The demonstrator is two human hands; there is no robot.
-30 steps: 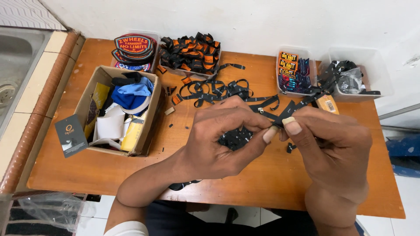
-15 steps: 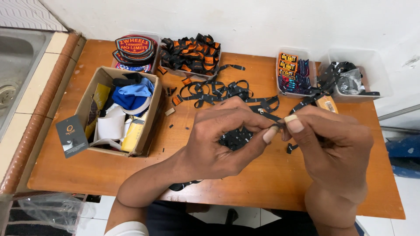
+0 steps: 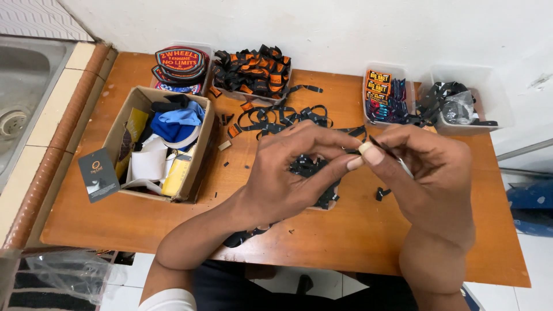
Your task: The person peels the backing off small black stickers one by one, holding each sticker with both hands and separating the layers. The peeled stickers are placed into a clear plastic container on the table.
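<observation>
Both my hands meet over the middle of a wooden table (image 3: 368, 242). My left hand (image 3: 288, 173) is closed around a bunch of small black straps (image 3: 311, 167), its thumb and forefinger pinching towards the right. My right hand (image 3: 432, 173) pinches the end of one thin black strap (image 3: 383, 147) between thumb and fingers, right against the left fingertips. A loose black strap piece (image 3: 381, 193) lies on the table just below the hands.
A cardboard box (image 3: 138, 109) of cloth and cards stands at the left, a dark tag (image 3: 99, 174) beside it. Round patches (image 3: 180, 60), a tub of black-orange straps (image 3: 253, 69), loose straps (image 3: 276, 118), a label tub (image 3: 383, 92) and a clear tub (image 3: 461, 103) line the back. A sink (image 3: 23, 80) is far left.
The hands stay together in the same place; the right hand's fingers have shifted slightly on the strap end. Nothing else on the table has moved.
</observation>
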